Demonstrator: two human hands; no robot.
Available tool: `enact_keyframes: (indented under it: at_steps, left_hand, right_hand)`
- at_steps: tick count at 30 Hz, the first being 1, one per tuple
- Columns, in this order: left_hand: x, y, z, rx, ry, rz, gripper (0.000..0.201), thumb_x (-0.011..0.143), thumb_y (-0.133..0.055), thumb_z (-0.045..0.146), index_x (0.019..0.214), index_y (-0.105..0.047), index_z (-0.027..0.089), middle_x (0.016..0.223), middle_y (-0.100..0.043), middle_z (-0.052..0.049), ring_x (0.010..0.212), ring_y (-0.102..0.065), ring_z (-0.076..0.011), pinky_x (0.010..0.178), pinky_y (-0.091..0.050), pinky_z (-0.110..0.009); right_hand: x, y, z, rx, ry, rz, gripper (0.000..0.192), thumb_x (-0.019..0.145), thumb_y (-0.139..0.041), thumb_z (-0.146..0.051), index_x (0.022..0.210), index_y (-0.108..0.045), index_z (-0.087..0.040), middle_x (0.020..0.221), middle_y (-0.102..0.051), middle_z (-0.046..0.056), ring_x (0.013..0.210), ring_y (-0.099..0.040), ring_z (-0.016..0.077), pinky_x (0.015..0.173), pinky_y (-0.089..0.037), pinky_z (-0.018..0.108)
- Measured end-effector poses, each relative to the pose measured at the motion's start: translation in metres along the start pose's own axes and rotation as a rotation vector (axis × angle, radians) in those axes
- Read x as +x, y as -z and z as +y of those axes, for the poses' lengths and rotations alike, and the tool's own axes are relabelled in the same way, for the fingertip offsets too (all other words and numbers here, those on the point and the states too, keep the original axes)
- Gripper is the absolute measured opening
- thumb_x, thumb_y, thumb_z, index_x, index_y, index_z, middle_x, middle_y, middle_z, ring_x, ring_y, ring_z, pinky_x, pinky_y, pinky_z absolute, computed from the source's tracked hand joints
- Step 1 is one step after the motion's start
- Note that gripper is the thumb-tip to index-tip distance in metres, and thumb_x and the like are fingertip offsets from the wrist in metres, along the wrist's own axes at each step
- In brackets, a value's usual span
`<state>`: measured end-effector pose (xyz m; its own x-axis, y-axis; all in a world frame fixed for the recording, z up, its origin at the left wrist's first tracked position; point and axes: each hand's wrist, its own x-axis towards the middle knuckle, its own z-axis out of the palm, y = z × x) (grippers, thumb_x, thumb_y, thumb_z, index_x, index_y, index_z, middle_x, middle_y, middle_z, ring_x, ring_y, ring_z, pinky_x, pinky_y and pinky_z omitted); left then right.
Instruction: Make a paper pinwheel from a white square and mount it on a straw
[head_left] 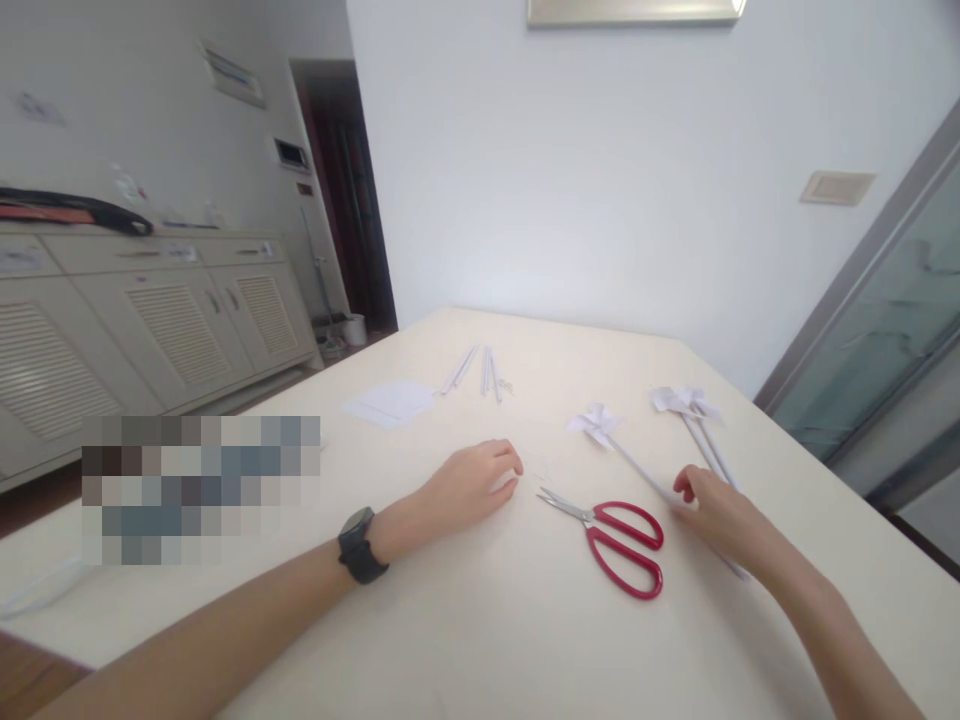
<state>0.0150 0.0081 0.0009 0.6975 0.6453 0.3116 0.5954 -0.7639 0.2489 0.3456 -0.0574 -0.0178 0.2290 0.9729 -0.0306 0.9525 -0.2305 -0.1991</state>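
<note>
A white paper pinwheel (pixel 597 424) on a long white paper stick lies slanting across the table. My right hand (pixel 716 515) has its fingers curled round the middle of that stick. On the tabletop rests my left hand (pixel 469 487), palm down, thumb and fingers apart, with nothing visible in it; a dark watch (pixel 361 545) is on its wrist. Between my hands lie red-handled scissors (pixel 589 516), blades slightly parted and pointing toward my left fingertips. Thin pale scraps (pixel 541 473), too small to make out, lie beside those fingertips.
More finished pinwheels (pixel 686 402) lie at the right. Several white paper sticks (pixel 489 372) and small bits lie farther back, with white paper sheets (pixel 390 402) to their left. A blurred-out patch (pixel 202 490) covers the table's left side. The wall stands behind the table (pixel 450 640).
</note>
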Motion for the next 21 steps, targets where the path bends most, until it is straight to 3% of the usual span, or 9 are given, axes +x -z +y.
enact_keyframes:
  at_steps: [5,8,13,15,18,21]
  left_hand:
    - [0.006,0.023,-0.036,0.245,0.238,0.115,0.02,0.091,-0.05,0.027,0.105,-0.058,0.015,0.107,-0.06,-0.007,0.092,-0.059,-0.0184,0.08,-0.05,-0.038]
    - [-0.001,0.035,-0.054,0.403,0.4,0.128,0.027,0.089,-0.053,0.03,0.112,-0.056,0.015,0.112,-0.059,-0.009,0.095,-0.06,-0.0204,0.081,-0.051,-0.041]
    - [-0.02,0.043,-0.066,0.595,0.613,0.101,0.032,0.088,-0.055,0.03,0.116,-0.054,0.015,0.118,-0.056,-0.009,0.102,-0.057,-0.0228,0.086,-0.049,-0.045]
    - [-0.023,0.044,-0.071,0.631,0.672,0.088,0.031,0.088,-0.054,0.029,0.116,-0.055,0.014,0.122,-0.054,-0.012,0.112,-0.052,-0.0284,0.09,-0.045,-0.051]
    - [-0.023,0.046,-0.082,0.65,0.749,0.074,0.031,0.088,-0.051,0.026,0.114,-0.058,0.01,0.134,-0.042,-0.022,0.132,-0.023,-0.0452,0.091,-0.034,-0.07]
    - [-0.024,0.05,-0.093,0.62,0.855,0.054,0.035,0.089,-0.047,0.029,0.115,-0.059,0.009,0.143,-0.028,-0.026,0.132,-0.005,-0.0555,0.081,-0.029,-0.081]
  right_hand:
    - [0.012,-0.005,0.025,0.026,0.06,-0.132,0.006,0.079,-0.051,-0.025,0.075,-0.052,-0.021,0.075,-0.062,0.006,0.066,-0.058,0.0195,0.057,-0.038,0.029]
    - [0.021,-0.011,0.031,0.017,0.019,-0.109,0.005,0.079,-0.049,-0.027,0.077,-0.051,-0.022,0.076,-0.062,0.006,0.066,-0.057,0.0217,0.057,-0.036,0.03]
    - [0.026,-0.017,0.032,0.004,-0.066,-0.052,0.008,0.08,-0.046,-0.029,0.08,-0.05,-0.022,0.078,-0.061,0.007,0.065,-0.058,0.0228,0.055,-0.035,0.03]
    - [0.025,-0.017,0.031,0.004,-0.077,-0.042,0.008,0.08,-0.046,-0.029,0.08,-0.05,-0.023,0.078,-0.062,0.007,0.065,-0.058,0.0226,0.055,-0.036,0.03]
    - [0.023,-0.017,0.029,0.002,-0.086,-0.037,0.007,0.08,-0.046,-0.029,0.081,-0.05,-0.023,0.078,-0.062,0.006,0.067,-0.059,0.0227,0.056,-0.037,0.031]
    - [0.022,-0.016,0.028,-0.002,-0.102,-0.036,0.008,0.081,-0.045,-0.03,0.082,-0.05,-0.024,0.081,-0.062,0.006,0.069,-0.059,0.0233,0.057,-0.039,0.032]
